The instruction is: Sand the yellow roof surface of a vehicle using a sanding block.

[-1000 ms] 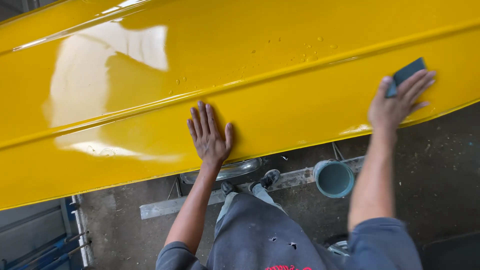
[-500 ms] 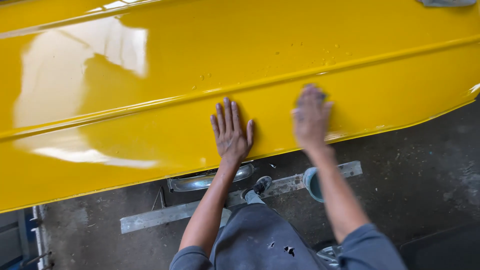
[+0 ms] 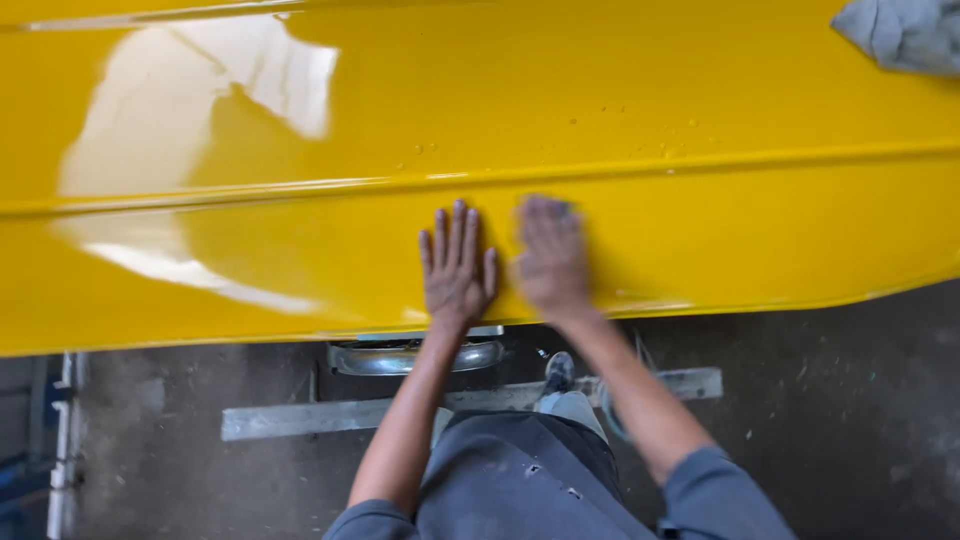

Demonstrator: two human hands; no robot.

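A big glossy yellow panel (image 3: 700, 90) with a raised ridge fills the upper view. My left hand (image 3: 457, 265) lies flat on its lower band with the fingers spread and nothing in it. Right beside it, my right hand (image 3: 552, 258) is blurred by motion and presses a small dark sanding block (image 3: 566, 207) onto the paint. Only a sliver of the block shows past the fingertips. Small water drops dot the panel above the ridge.
A grey cloth (image 3: 905, 35) lies on the panel at the top right. Below the panel's lower edge is a concrete floor (image 3: 850, 420) with a long metal bar (image 3: 330, 415) and a chrome part (image 3: 400, 358). My shoe (image 3: 558, 370) stands by the bar.
My right hand has swept left along the panel with the block, from the far right to right beside my left hand. The left hand has stayed flat on the panel.
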